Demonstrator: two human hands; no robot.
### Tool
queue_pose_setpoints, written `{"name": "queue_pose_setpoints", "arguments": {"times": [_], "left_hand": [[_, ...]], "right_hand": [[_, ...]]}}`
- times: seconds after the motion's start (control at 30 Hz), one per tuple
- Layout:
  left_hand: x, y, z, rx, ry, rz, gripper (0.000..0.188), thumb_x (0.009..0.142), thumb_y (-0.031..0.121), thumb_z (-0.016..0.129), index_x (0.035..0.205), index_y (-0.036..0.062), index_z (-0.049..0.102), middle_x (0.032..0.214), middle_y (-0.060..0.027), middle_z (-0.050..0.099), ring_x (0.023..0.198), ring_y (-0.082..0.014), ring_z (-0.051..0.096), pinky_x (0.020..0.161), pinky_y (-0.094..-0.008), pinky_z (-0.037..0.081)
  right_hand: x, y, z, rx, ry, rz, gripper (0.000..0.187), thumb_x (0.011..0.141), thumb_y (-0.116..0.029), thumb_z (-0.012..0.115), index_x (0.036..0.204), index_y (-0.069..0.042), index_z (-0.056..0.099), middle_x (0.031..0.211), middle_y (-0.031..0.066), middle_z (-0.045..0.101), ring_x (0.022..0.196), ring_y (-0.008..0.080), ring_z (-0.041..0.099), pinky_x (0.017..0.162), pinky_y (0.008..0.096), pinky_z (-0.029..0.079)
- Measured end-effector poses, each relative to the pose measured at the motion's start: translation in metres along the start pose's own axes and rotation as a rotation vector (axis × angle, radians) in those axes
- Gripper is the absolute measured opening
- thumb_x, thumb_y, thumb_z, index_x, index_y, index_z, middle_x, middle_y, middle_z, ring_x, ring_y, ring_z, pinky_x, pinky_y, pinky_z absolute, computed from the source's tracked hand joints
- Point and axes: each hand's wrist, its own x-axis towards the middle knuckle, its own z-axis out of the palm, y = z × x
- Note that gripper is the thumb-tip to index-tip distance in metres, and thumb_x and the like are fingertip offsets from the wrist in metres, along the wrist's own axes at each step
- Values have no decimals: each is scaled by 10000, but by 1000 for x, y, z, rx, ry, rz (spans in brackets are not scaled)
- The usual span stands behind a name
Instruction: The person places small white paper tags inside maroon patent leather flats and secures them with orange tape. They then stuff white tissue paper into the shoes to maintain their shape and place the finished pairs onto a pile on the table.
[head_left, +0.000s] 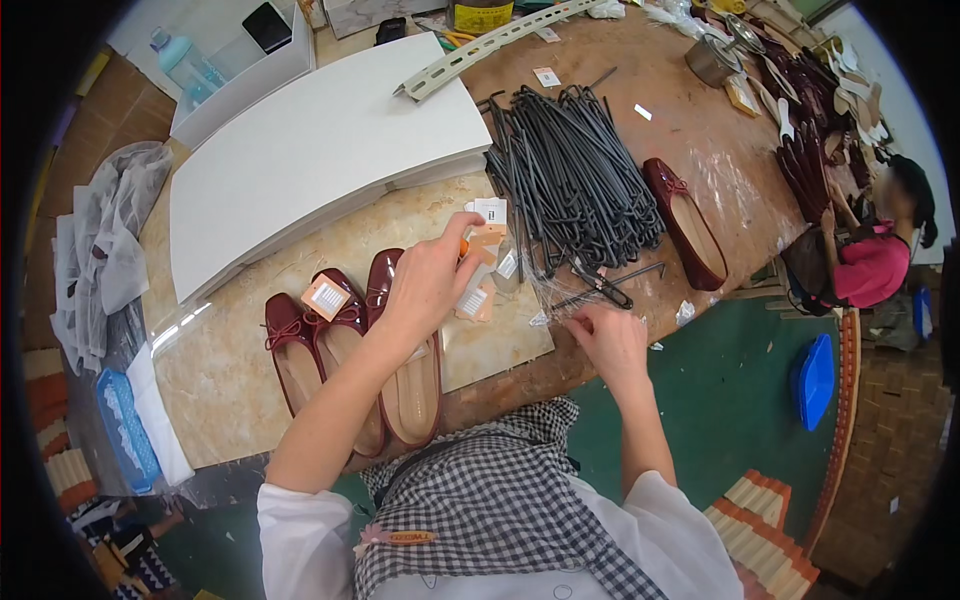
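My left hand (425, 285) reaches over the dark red ballet flats, its fingers curled around a small orange thing (464, 247) that is mostly hidden. Just beyond its fingertips lie several orange and white paper tags (476, 300). Under my left forearm, glossy flats with bows (410, 395) lie side by side at the table edge; an orange and white tag (326, 297) rests on one. My right hand (612, 345) is pinched closed at the table's front edge, beside thin clear plastic strands (560, 292). What its fingertips hold is too small to make out.
A pile of black hooked rods (575, 165) lies ahead, with another flat (688, 225) to its right. A large white board (330, 150) and perforated metal strip (500, 48) are behind. A co-worker in pink (872, 265) works at right. On the floor sits a blue tray (817, 380).
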Motion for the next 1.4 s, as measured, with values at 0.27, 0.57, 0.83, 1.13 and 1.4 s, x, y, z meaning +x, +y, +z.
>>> {"name": "queue_pose_setpoints", "arguments": {"times": [0.27,0.57,0.83,1.13,1.4], "left_hand": [[-9,-11,9,-62,-74,-37,214,881,216,638,1040,97,718,734,-124,660,615,-302,631,573,-378,485],[-23,19,-1,20,143,191,213,889,241,652,1020,91,729,728,-50,641,519,-186,559,497,-299,435],[-44,31,-9,-1084,-405,-333,239,957,272,606,946,48,689,647,59,551,485,-1,419,443,-171,323],[-81,38,-13,-820,-362,-69,144,921,160,625,971,41,688,724,31,601,634,-28,476,574,-211,397],[-97,30,-28,-827,-397,-103,130,906,101,634,967,9,702,821,-3,662,742,-50,549,647,-224,441]], "right_hand": [[-10,20,-87,537,78,242,111,836,-121,691,831,-11,688,628,13,613,555,81,537,522,238,399],[0,-13,-31,1247,75,286,104,914,-107,629,893,-15,674,681,-40,580,584,22,499,517,170,368],[-15,-56,3,1268,-492,130,132,921,-122,623,960,-7,676,782,-23,634,694,39,568,613,189,446],[8,-83,-2,1313,-289,-135,212,904,-65,616,1092,5,685,1084,100,680,1000,151,625,868,288,493],[18,-103,-8,1464,-573,-57,147,880,-12,619,996,51,684,1066,154,676,982,189,639,876,321,518]]}}
